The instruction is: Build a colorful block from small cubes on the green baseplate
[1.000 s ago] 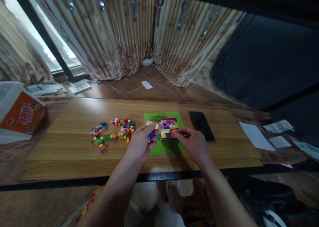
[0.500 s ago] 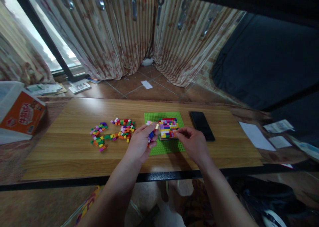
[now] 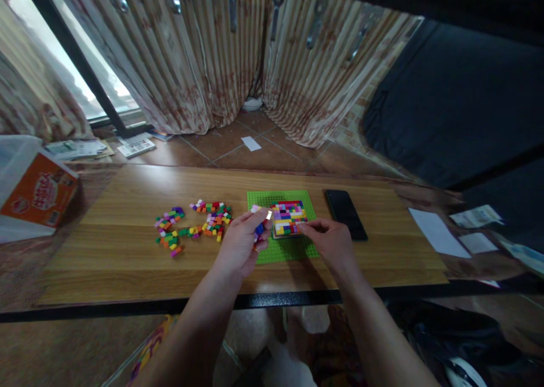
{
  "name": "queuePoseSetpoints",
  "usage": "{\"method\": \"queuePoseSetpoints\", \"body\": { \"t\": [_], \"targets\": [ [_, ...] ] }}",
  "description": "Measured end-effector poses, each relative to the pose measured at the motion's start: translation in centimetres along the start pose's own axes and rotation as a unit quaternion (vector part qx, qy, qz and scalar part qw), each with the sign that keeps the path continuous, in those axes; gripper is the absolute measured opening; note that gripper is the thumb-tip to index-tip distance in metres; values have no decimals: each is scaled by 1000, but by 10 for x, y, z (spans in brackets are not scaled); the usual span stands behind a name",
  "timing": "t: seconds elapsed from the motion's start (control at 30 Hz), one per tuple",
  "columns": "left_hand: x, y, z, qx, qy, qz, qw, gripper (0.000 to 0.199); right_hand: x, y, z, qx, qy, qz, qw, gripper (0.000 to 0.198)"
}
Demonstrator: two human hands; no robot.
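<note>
A block of multicoloured building bricks [image 3: 288,216] stands in rows on a green studded baseplate [image 3: 278,254]. My left hand [image 3: 243,237] is curled around several loose building bricks [image 3: 259,229] just left of the block, and one pale brick [image 3: 269,215] shows at its thumb and fingertip. At the block's front right corner, my right hand [image 3: 329,241] pinches with thumb and forefinger at a small orange brick [image 3: 298,227]. The fingertips touch the block there, and they partly cover what lies between them.
Loose coloured bricks [image 3: 170,226] lie scattered on the left of the wooden table [image 3: 106,251]. A black phone [image 3: 346,214] rests right of the baseplate. An orange-labelled plastic tub [image 3: 40,191] stands beyond the left edge, and white paper [image 3: 437,231] lies past the right edge.
Both hands keep nearly the same places. The pale brick at the left thumb is turned slightly more upright; the right fingertips stay at the block's corner.
</note>
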State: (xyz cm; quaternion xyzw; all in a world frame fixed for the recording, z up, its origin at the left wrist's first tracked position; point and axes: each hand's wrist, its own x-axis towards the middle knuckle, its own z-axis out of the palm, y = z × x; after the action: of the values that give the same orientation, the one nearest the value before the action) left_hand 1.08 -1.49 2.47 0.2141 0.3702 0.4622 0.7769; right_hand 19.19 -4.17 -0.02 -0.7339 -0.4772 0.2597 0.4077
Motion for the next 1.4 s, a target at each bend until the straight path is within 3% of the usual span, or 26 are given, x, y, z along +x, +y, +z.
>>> {"method": "queuePoseSetpoints", "body": {
  "t": [0.2, 0.53, 0.67, 0.87, 1.0, 1.17, 1.4],
  "targets": [
    [0, -2, 1, 3, 4, 1, 1000, 26, 8, 8, 1, 42, -27, 38, 998, 35],
    [-1, -12, 7, 50, 3, -15, 999, 36, 5, -2, -4, -12, -28, -8, 999, 27],
    [-1, -15, 10, 44, -12, -20, 999, 37, -6, -20, 3, 135, -64, -63, 987, 24],
    [0, -21, 11, 32, -48, -34, 998, 34, -15, -37, 19, 307, -102, -32, 946, 16],
    [0, -20, 11, 37, -53, -26, 998, 33, -15, -34, 20, 337, -99, -31, 936, 17],
    [2, -20, 10, 102, -22, 12, 994, 34, -15, -29, 19, 323, -84, -33, 942, 16],
    [0, -23, 11, 119, -45, 35, 991, 32, -17, -30, 16, 338, -109, -60, 933, 11]
  ]
}}
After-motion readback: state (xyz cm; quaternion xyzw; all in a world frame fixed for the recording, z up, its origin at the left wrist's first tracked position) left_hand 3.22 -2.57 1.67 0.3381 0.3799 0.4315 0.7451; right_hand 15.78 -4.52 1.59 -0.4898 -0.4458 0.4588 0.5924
